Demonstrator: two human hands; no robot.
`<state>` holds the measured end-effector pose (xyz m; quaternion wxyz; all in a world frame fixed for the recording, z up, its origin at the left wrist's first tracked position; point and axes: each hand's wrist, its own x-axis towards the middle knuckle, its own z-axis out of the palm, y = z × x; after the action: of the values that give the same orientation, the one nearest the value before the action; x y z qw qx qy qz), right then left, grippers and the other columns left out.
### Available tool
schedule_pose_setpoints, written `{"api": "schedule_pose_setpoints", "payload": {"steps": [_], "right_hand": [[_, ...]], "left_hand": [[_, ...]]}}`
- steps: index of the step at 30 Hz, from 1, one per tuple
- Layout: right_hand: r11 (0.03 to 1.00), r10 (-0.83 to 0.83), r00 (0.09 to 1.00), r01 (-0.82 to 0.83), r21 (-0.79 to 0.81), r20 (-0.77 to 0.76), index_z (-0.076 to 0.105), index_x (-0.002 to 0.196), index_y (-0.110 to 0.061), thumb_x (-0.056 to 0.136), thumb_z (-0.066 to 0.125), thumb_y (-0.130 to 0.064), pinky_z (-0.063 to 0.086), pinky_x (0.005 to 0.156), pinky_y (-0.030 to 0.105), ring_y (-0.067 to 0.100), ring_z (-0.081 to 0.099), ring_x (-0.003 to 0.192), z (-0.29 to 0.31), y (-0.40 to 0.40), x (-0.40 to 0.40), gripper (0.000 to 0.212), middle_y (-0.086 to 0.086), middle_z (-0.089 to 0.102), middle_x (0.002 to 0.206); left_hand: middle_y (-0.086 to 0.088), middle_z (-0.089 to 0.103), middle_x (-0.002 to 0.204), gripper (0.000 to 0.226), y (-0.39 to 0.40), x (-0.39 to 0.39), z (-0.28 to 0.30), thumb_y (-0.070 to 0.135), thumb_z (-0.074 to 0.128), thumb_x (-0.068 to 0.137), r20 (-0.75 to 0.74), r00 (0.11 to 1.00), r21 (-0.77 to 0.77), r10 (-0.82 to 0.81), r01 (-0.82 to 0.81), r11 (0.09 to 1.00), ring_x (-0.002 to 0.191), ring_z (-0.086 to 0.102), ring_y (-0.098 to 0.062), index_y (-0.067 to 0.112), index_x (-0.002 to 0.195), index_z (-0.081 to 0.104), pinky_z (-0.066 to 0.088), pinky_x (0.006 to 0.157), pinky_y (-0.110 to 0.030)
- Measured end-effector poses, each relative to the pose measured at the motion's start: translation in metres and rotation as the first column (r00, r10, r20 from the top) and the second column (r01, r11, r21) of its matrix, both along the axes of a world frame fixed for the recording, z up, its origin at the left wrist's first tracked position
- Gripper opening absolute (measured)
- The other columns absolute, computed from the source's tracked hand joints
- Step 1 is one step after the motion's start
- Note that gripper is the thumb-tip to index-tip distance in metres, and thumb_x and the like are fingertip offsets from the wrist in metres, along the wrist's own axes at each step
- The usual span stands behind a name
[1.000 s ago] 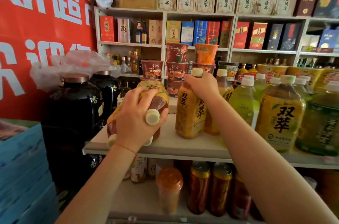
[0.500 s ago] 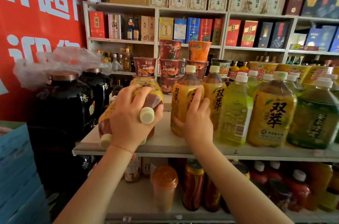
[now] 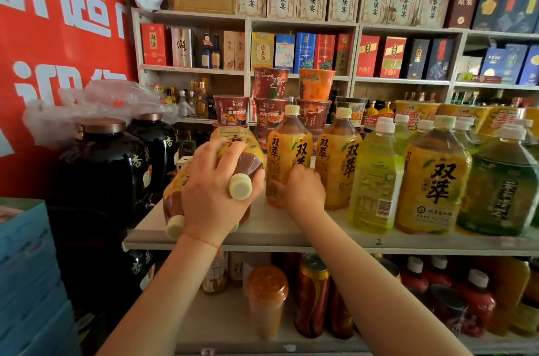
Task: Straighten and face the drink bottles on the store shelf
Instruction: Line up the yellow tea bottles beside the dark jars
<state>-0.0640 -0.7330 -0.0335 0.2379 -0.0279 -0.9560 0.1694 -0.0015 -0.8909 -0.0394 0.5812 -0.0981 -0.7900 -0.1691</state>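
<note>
The lying tea bottles (image 3: 215,168), amber with cream caps toward the camera, are stacked on their sides at the left end of the white shelf (image 3: 291,236). Just right of them an upright orange-labelled bottle (image 3: 287,157) stands, label facing front. Right of that stand a second amber bottle (image 3: 339,160), a pale green bottle (image 3: 376,177), a larger orange-labelled bottle (image 3: 434,177) and a dark green bottle (image 3: 501,183), all upright.

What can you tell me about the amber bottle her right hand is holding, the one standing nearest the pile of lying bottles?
The amber tea bottle is clear plastic, filled with orange-brown drink, topped by a cream screw cap. A yellow-orange label with large dark characters wraps its body. It stands upright on the pale shelf, leftmost of the standing row, close beside a matching bottle. The right hand grips its lower part, fingers curled round the front.
</note>
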Motion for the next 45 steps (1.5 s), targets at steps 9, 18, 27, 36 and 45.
{"api": "schedule_pose_setpoints", "payload": {"steps": [9,18,27,36,45], "right_hand": [[0.991,0.104,0.994,-0.106,0.075,0.038,0.061,0.113,-0.014,0.097,0.058,-0.035,0.058,0.076,0.039,0.024,0.065,0.094,0.004,-0.009,-0.003,0.027,0.006,0.068,0.106],[0.681,0.620,0.512,-0.728,0.083,-0.594,0.042,0.139,-0.014,0.069,0.084,-0.044,0.042,0.107,0.046,0.019,0.049,0.130,0.024,-0.006,0.056,0.087,0.002,0.053,0.137],[0.680,0.369,0.771,-0.604,-0.416,-0.519,0.045,0.125,-0.024,0.062,0.086,-0.050,0.055,0.083,0.033,0.008,0.061,0.102,0.013,0.034,0.067,0.080,-0.009,0.061,0.113],[0.796,0.195,0.882,-0.398,-0.456,-0.428,0.002,0.158,-0.012,0.088,0.068,-0.049,0.034,0.117,0.047,0.026,0.023,0.149,-0.004,0.050,0.035,0.103,0.014,0.023,0.160],[0.959,0.272,0.720,-0.148,0.242,-0.639,0.027,0.155,-0.003,0.099,0.058,-0.014,0.016,0.123,0.051,0.042,0.005,0.152,-0.031,0.058,0.033,0.065,0.028,0.013,0.161]], "left_hand": [[-0.011,0.053,0.144,0.058,0.003,0.007,0.002,0.059,0.052,0.091,0.076,0.993,0.089,-0.090,0.083,0.993,0.124,0.059,-0.032,0.017,0.131,0.062,0.055,0.088,-0.039],[0.004,0.063,0.128,0.045,0.011,0.054,0.027,0.047,0.059,0.091,-0.039,0.905,0.274,-0.424,0.418,0.866,0.122,0.058,-0.008,0.020,0.126,0.067,0.048,0.103,-0.026],[0.015,0.067,0.118,0.041,0.059,0.030,0.036,0.054,0.057,0.091,0.163,0.701,0.530,-0.694,0.531,0.661,0.109,0.064,-0.002,0.044,0.129,0.048,0.056,0.095,-0.032],[0.018,0.039,0.137,0.046,0.089,0.009,-0.009,0.035,0.036,0.109,0.419,0.521,0.660,-0.744,0.389,0.643,0.132,0.033,0.004,0.022,0.153,0.036,0.029,0.092,0.001],[0.009,0.048,0.152,0.051,0.101,-0.015,-0.012,0.050,0.029,0.108,0.377,0.435,0.748,-0.817,0.377,0.546,0.141,0.040,-0.006,0.029,0.152,0.043,0.029,0.122,-0.038]]}}
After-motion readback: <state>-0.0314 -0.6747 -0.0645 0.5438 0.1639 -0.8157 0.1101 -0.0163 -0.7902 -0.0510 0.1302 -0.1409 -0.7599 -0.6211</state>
